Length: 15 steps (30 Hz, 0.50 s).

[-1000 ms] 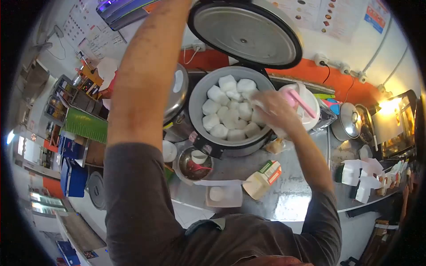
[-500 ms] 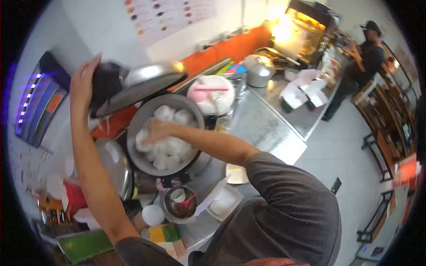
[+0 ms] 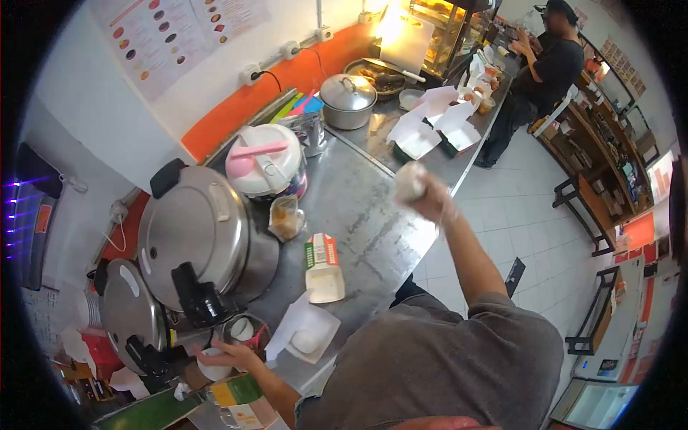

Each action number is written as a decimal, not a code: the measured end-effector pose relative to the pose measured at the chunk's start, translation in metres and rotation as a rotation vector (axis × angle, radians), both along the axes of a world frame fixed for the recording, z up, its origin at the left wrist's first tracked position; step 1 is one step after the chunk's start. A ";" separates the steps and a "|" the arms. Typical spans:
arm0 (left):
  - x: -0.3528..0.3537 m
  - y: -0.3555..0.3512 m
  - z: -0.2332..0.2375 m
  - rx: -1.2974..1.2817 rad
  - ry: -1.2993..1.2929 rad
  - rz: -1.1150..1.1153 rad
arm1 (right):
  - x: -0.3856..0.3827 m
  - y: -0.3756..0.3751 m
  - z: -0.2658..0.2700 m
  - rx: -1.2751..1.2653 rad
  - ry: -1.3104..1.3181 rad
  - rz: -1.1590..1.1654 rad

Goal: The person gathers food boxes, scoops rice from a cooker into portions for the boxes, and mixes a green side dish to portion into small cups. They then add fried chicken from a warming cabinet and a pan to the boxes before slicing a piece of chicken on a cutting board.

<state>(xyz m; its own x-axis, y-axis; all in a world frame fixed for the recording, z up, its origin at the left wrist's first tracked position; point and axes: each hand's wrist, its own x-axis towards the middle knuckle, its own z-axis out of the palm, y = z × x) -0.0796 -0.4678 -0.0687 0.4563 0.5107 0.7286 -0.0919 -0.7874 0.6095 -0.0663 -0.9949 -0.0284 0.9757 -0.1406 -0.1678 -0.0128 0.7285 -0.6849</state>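
Observation:
My right hand (image 3: 433, 201) is raised over the front edge of the metal counter (image 3: 358, 193), closed around a white wrapped bundle (image 3: 411, 183) that looks like rice. At the lower left my left hand (image 3: 233, 356) has its fingers spread at a white round tub (image 3: 215, 367). Beside it stands a metal pot (image 3: 247, 331) with a white cup inside. An open takeout box (image 3: 320, 337) holding a white rounded mound lies to the right of that hand. Behind it sits a smaller open carton (image 3: 325, 276). The large cooker (image 3: 193, 236) has its lid down, hiding its contents.
A second lidded cooker (image 3: 132, 308) stands at the left. A white jug with a pink scoop (image 3: 265, 161), a small bag (image 3: 286, 218) and a lidded saucepan (image 3: 348, 100) line the back. Open takeout boxes (image 3: 433, 125) lie farther right, near another person (image 3: 548, 72).
The cooker's lid has come down over the white bundles. My right hand has left the cooker with one bundle and swung right; my left hand has dropped from the lid to the white tub.

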 end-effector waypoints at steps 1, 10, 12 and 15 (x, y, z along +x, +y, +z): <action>-0.019 -0.009 -0.022 0.062 0.077 0.024 | 0.019 -0.044 -0.008 -0.136 -0.017 -0.138; -0.143 -0.141 -0.154 0.010 0.873 0.082 | 0.257 -0.458 -0.063 -1.927 0.720 -0.623; -0.142 -0.168 -0.174 -0.078 0.826 0.066 | 0.278 -0.471 -0.068 -2.062 0.786 -0.091; -0.139 -0.195 -0.171 -0.022 1.260 0.024 | 0.318 -0.516 -0.158 -1.997 0.911 0.688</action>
